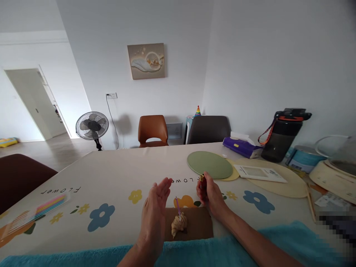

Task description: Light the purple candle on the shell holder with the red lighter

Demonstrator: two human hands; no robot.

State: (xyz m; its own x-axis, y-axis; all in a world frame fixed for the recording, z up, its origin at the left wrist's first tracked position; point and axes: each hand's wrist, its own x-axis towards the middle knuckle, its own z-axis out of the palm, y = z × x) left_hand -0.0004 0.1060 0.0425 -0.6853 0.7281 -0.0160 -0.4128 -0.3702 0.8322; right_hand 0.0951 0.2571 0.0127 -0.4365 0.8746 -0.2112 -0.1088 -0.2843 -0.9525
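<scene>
A thin purple candle [178, 206] stands upright in a lumpy tan thing [179, 224], perhaps a small pastry. That lies on a brown rectangular board [200, 224] at the table's near edge. To the left of the candle, my left hand [157, 202] is raised on its side, fingers stretched out and palm facing the candle. My right hand [211, 194], on the other side, is wrapped round a dark red lighter [203, 185] with its metal top up. No flame shows at the lighter or on the wick.
A pack of coloured candles [50, 205] lies on the left of the flowered tablecloth. Beyond my right hand are a green oval placemat [210, 164], a purple tissue pack [241, 147] and a black bottle [282, 135]. A blue towel [191, 254] covers the near edge.
</scene>
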